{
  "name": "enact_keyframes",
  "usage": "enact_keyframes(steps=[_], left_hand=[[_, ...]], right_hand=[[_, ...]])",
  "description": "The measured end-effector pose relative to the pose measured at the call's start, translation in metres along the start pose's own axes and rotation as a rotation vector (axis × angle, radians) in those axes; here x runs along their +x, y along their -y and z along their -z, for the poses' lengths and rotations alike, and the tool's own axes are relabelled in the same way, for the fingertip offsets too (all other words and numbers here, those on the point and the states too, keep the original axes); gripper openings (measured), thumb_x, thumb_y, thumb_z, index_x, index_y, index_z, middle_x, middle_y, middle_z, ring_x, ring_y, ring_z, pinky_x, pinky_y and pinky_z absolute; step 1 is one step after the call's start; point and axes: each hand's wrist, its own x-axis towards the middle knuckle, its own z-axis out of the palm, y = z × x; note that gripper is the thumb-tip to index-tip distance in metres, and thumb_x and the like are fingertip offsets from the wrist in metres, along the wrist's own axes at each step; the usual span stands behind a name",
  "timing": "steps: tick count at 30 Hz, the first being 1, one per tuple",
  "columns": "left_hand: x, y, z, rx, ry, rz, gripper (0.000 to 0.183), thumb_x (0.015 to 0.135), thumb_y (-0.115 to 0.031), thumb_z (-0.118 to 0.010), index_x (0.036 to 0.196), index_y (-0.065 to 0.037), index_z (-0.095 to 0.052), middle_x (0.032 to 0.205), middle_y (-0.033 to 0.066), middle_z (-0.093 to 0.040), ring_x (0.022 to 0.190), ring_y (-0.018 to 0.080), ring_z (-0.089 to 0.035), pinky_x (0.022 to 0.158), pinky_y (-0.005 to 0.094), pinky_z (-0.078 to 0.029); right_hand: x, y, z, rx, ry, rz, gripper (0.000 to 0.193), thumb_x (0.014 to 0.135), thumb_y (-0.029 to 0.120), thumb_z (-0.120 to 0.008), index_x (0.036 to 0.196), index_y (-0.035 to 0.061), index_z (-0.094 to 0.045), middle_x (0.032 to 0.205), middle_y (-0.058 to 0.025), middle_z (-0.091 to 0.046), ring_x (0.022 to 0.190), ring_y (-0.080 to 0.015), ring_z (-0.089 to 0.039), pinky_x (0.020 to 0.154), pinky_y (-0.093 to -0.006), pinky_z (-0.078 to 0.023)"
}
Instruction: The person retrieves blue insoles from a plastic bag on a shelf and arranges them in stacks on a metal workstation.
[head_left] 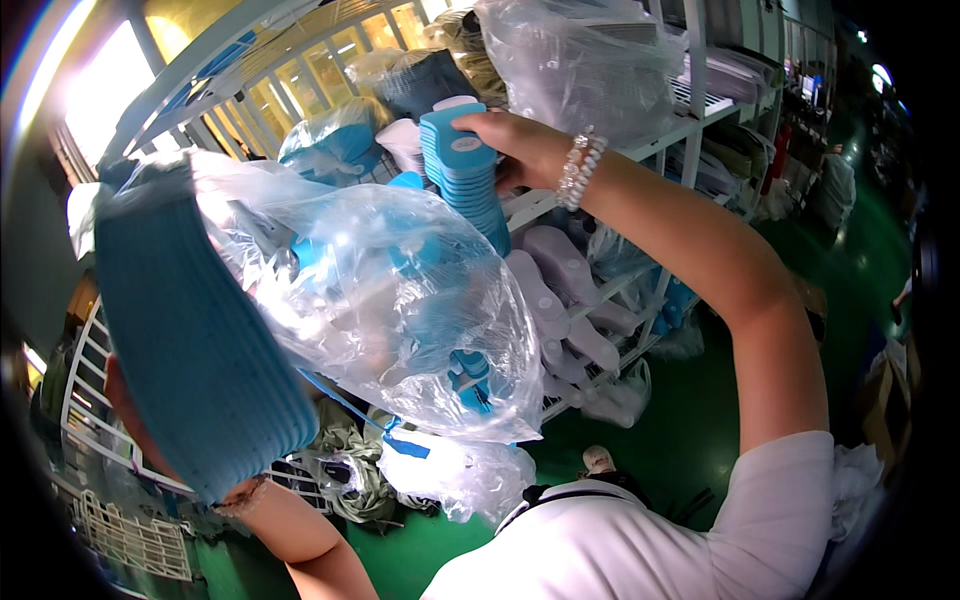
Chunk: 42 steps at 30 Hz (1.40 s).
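Observation:
My left hand (136, 425) is closed round a tall, thick stack of blue insoles (200, 330), raised close on the left. The stack hides most of that hand. Farther away, my right hand (522, 148) grips a second stack of blue insoles (465, 165), thumb over the top one and fingers at its side. Between the two stacks bulges a clear plastic bag (400, 310) with more blue pieces showing through it. Pale lilac insoles (560, 262) lie on the shelf just below my right hand.
White metal racks (695, 110) run along the far side, with a large filled plastic bag (590, 70) on top. A white wire basket (130, 535) stands low at left. Crumpled plastic (460, 475) and green cloth (360, 480) lie below. The floor (700, 390) is green.

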Motion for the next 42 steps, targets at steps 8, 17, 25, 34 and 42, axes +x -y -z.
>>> enact_keyframes(steps=[8,17,25,34,42], left_hand=[[-0.006,0.014,0.001,-0.305,0.113,0.085,0.077,0.074,-0.055,-0.051,0.125,-0.002,-0.03,0.122,0.0128,-0.039,0.11,0.0238,-0.044,0.089,0.0355,-0.041],[-0.008,-0.013,-0.001,-0.375,0.057,0.063,0.052,0.085,-0.032,-0.047,0.124,-0.003,-0.03,0.12,0.0127,-0.042,0.109,0.0221,-0.046,0.092,0.032,-0.041],[0.021,-0.061,-0.06,-1.74,0.282,0.448,0.035,0.087,-0.015,-0.043,0.119,-0.003,-0.04,0.111,0.0101,-0.049,0.1,0.0203,-0.051,0.086,0.032,-0.043],[0.071,-0.067,-0.116,-1.586,0.833,0.664,0.054,0.073,-0.015,-0.057,0.122,-0.003,-0.04,0.098,0.0101,-0.057,0.079,0.0107,-0.057,0.067,0.0219,-0.047],[0.091,-0.016,-0.061,-1.344,1.204,0.319,0.062,0.067,-0.007,-0.053,0.127,-0.006,-0.036,0.105,0.0129,-0.055,0.086,0.0168,-0.057,0.075,0.0255,-0.048]], right_hand=[[-0.007,-0.005,-0.024,-0.08,-0.101,-0.048,0.05,0.082,0.034,-0.044,0.121,0.0098,-0.023,0.104,-0.0112,-0.05,0.079,-0.0208,-0.059,0.063,-0.0382,-0.053],[-0.014,-0.009,-0.032,-0.167,-0.159,-0.012,0.058,0.082,0.037,-0.043,0.13,0.0125,-0.019,0.119,-0.0078,-0.043,0.106,-0.0176,-0.041,0.082,-0.0385,-0.036],[-0.047,0.055,-0.05,-0.198,0.07,0.739,0.042,0.085,0.036,-0.043,0.115,0.0069,-0.043,0.097,-0.0098,-0.055,0.082,-0.0178,-0.056,0.071,-0.0274,-0.044],[-0.009,0.1,-0.032,-0.466,0.035,0.841,0.064,0.076,0.044,-0.057,0.122,0.0058,-0.037,0.107,-0.0165,-0.05,0.091,-0.0211,-0.056,0.073,-0.0289,-0.049],[-0.015,0.131,-0.015,-0.871,0.149,0.637,0.033,0.084,0.032,-0.051,0.068,0.0032,-0.054,0.048,-0.0025,-0.049,0.045,-0.0075,-0.053,0.041,-0.0212,-0.039]])
